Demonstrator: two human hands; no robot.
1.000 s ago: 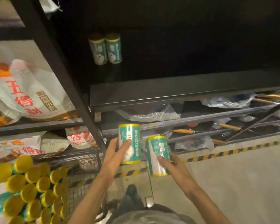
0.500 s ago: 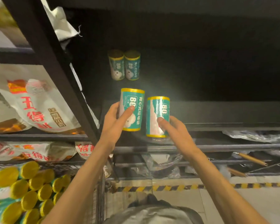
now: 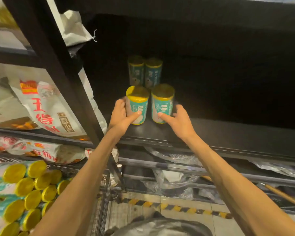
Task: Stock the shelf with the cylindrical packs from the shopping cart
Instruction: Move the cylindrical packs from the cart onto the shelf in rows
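Observation:
Two teal cylindrical packs with yellow lids stand upright on the dark shelf [image 3: 228,132]. My left hand [image 3: 121,114] grips the left pack [image 3: 137,104] and my right hand [image 3: 179,120] grips the right pack [image 3: 162,103]. Both packs rest near the shelf's front, a small gap between them. Just behind them, two more identical packs [image 3: 144,72] stand side by side deeper in the shadow. At the lower left, the shopping cart [image 3: 102,201] holds several packs [image 3: 29,189] lying with yellow ends up.
A black shelf post [image 3: 61,68] runs diagonally left of the packs. White printed sacks [image 3: 46,106] fill the left bay. Below are shelves with plastic-wrapped goods [image 3: 175,178] and wooden handles [image 3: 279,193]. A yellow-black floor stripe [image 3: 177,208] runs along the base. The dark shelf stretches right.
Both hands have carried the two packs up and forward from in front of the shelf edge onto the shelf, setting them in front of the back pair. The camera has tilted up.

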